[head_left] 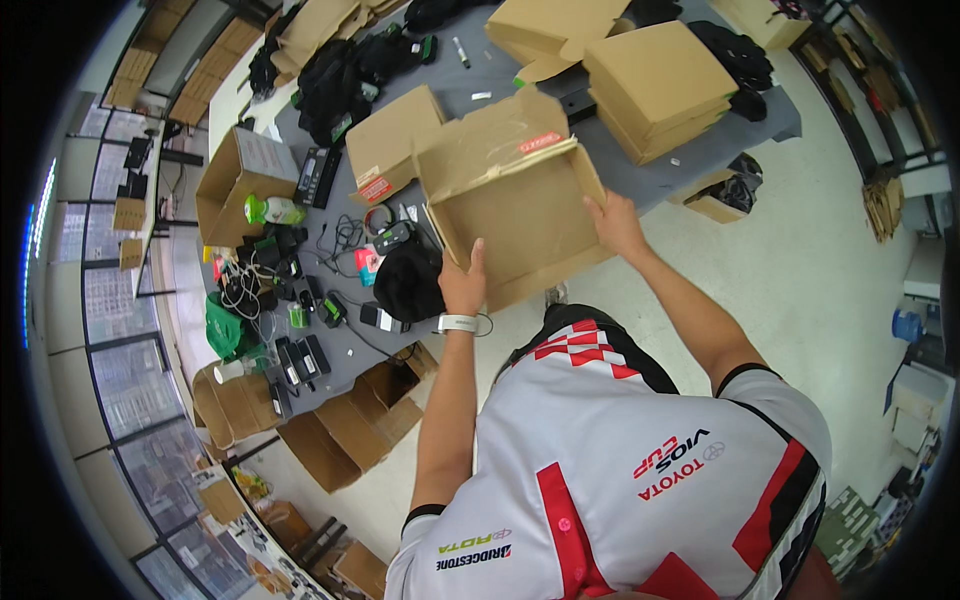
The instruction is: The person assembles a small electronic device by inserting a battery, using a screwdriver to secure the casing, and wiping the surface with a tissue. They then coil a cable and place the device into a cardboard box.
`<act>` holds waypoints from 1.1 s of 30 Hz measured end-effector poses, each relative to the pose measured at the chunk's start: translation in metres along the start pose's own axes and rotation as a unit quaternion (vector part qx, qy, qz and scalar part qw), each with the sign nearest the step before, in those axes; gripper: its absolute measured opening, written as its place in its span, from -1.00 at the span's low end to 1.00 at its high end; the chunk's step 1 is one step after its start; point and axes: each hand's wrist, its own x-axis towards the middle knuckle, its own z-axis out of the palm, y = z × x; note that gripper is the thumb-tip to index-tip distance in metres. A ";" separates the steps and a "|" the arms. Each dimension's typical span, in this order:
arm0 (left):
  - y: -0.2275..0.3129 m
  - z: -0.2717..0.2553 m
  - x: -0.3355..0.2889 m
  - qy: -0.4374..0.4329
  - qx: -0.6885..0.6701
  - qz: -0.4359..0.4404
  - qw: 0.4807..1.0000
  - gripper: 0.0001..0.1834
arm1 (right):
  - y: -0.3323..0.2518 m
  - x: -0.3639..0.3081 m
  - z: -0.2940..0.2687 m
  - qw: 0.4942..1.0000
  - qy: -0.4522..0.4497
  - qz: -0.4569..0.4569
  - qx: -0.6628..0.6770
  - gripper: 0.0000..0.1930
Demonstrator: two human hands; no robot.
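Observation:
An open cardboard box (pixel 520 220), shallow and with its lid flap folded back, is held between my two hands at the near edge of the table. My left hand (pixel 463 283) grips its left near side, thumb up along the wall. On the right side wall, my right hand (pixel 615 226) is closed round the edge. The inside of the box shows bare brown cardboard. A red and white label (pixel 541 143) sits on the far flap. Beside my left hand lies a black cap-like cloth item (pixel 410 282).
A closed carton (pixel 392 140) stands behind the box, and stacked cartons (pixel 655 90) stand to the right. Black bundles (pixel 350 80) lie at the back. Cables, small devices and a green-capped bottle (pixel 272 210) crowd the table's left. Open cartons (pixel 335 445) sit on the floor.

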 end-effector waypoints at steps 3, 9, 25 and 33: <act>-0.017 0.015 -0.013 0.029 0.052 -0.069 0.996 -0.52 | 0.002 -0.044 -0.030 0.997 -0.023 0.032 0.059 -0.66; -0.035 0.043 -0.082 -0.161 0.020 -0.064 0.985 -0.51 | 0.095 -0.157 -0.112 0.957 -0.094 0.194 0.194 -0.67; 0.089 0.228 -0.337 -0.328 0.040 0.179 0.927 -0.70 | 0.221 -0.383 -0.326 0.937 0.139 0.308 0.089 -0.39; 0.176 0.380 -0.399 -0.388 0.020 0.238 0.890 -0.74 | 0.333 -0.473 -0.449 0.948 0.139 0.282 0.057 -0.62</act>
